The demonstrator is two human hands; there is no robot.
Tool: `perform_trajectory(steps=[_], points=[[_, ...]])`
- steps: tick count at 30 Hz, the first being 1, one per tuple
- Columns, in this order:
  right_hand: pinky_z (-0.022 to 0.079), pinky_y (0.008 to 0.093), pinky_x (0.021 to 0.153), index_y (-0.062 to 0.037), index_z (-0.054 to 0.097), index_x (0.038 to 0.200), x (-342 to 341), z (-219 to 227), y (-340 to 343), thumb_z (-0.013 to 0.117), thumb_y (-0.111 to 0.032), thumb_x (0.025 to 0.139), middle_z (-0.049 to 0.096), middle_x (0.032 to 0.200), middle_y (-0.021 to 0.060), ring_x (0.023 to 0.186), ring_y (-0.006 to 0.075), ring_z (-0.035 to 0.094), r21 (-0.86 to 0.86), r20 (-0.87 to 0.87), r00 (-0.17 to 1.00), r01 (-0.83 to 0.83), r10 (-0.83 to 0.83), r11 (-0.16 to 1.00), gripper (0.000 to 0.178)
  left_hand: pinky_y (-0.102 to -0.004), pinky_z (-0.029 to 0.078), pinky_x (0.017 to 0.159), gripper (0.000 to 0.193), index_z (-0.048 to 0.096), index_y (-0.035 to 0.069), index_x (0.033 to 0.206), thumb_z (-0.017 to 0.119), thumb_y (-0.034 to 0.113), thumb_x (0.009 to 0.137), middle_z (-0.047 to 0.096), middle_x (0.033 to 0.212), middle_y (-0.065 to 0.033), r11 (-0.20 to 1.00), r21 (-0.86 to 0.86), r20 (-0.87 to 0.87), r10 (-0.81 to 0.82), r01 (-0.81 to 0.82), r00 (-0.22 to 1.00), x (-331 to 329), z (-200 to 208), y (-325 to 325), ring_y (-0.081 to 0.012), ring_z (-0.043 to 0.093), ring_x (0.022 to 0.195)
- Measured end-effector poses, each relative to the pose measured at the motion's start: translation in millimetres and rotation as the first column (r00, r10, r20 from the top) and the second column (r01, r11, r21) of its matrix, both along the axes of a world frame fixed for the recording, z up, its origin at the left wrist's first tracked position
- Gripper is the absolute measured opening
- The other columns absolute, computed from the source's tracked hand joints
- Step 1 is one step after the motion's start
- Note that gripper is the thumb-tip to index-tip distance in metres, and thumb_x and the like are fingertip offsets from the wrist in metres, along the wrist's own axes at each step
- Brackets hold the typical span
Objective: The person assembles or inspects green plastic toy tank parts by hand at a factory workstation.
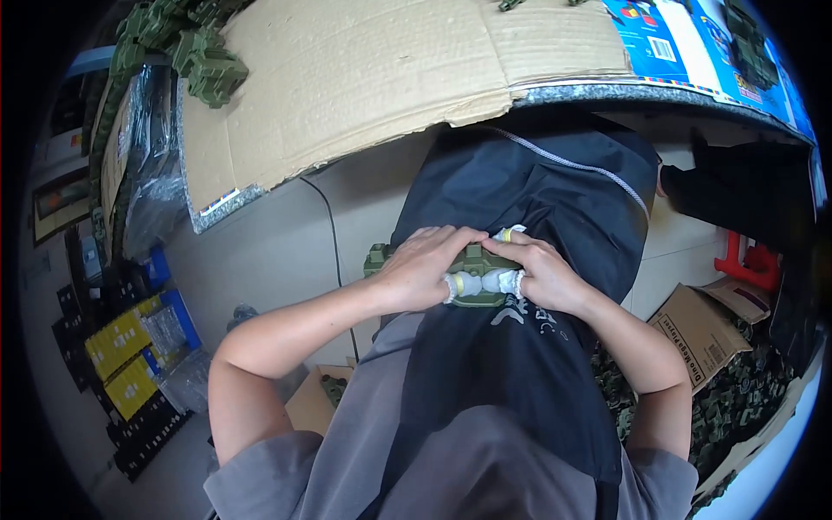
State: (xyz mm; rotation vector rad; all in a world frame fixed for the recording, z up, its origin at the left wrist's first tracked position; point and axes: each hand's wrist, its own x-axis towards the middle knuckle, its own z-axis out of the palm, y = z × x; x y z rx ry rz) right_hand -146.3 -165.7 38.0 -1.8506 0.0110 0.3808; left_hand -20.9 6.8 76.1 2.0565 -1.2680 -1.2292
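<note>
A dark green moulded plastic toy part [473, 258] rests against my lap, over dark trousers. From its left side my left hand [421, 266] is closed on it, fingers over the top and thumb pressed on the near face. My right hand [544, 274] grips the other side in the same way, its fingertips close to those of my left hand. White and yellowish wrappings cover both thumbs, which nearly meet at the middle of the part. A blocky green end [375, 259] sticks out beyond my left hand. Much of the part lies hidden under my hands.
A table edge covered with cardboard [364, 78] curves ahead of my knees, with green parts [208, 69] piled at its left. Blue printed card lies at the right. An open carton [702, 334] and many green pieces [737, 407] sit low right. A cable [333, 230] hangs at left.
</note>
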Motion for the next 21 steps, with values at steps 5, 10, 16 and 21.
perform_trajectory(steps=[5,10,16,21], points=[[0.043,0.0388,0.084,-0.0021,0.051,0.121,-2,1,1,0.047,0.01,0.061,0.054,0.101,0.0201,0.096,0.0365,0.054,0.019,0.034,0.998,0.045,-0.046,0.999,0.061,-0.0417,0.033,0.098,0.065,0.041,0.008,0.126,0.063,0.002,0.065,0.05,0.116,-0.0165,0.998,0.047,0.046,-0.039,0.036,0.998,5,12,0,-0.0321,0.045,0.113],[0.039,0.0354,0.093,-0.0063,0.048,0.125,-6,-2,-29,0.054,0.006,0.065,0.053,0.115,0.0186,0.108,0.0341,0.051,0.157,0.021,0.991,0.13,-0.135,0.979,0.062,-0.0391,0.032,0.101,0.085,0.027,0.012,0.138,0.074,0.026,0.069,0.042,0.125,-0.0217,0.951,-0.089,-0.01,0.296,-0.296,0.955,41,33,35,-0.0332,0.043,0.117],[0.038,0.0396,0.094,-0.0045,0.049,0.12,31,55,-37,0.063,-0.004,0.067,0.055,0.11,0.0172,0.106,0.0342,0.051,-0.228,0.258,0.959,0.177,-0.116,0.958,0.054,-0.0323,0.036,0.096,0.082,0.03,0.009,0.137,0.075,0.014,0.068,0.037,0.136,-0.0109,0.78,0.124,-0.498,0.584,-0.614,0.641,5,8,54,-0.0214,0.042,0.121],[0.044,0.0407,0.084,-0.0053,0.043,0.125,53,52,34,0.068,-0.014,0.064,0.056,0.097,0.0201,0.092,0.0358,0.056,-0.405,0.322,0.939,0.02,0.122,0.914,0.067,-0.0328,0.041,0.093,0.064,0.042,0.005,0.127,0.068,0.003,0.069,0.049,0.122,-0.0141,0.805,-0.206,-0.205,0.52,-0.556,0.829,-9,2,42,-0.025,0.05,0.112]])
